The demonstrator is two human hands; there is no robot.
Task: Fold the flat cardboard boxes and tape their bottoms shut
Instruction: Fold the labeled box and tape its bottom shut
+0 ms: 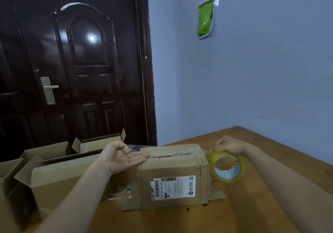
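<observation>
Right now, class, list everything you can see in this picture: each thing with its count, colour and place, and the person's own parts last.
box with shipping label: one, brown, on the table, centre, top seam untaped
open boxes: several, brown, left of the labelled box
tape roll: one, clear yellowish, at the labelled box's right end
tape strip: one, clear, at the box's top left
table: one, wooden brown, lower right
door: one, dark brown, behind left
wall: one, pale blue, right
green packet: one, on the wall
left hand: palm up, thumb holding the strip's end
right hand: grips the tape roll
</observation>
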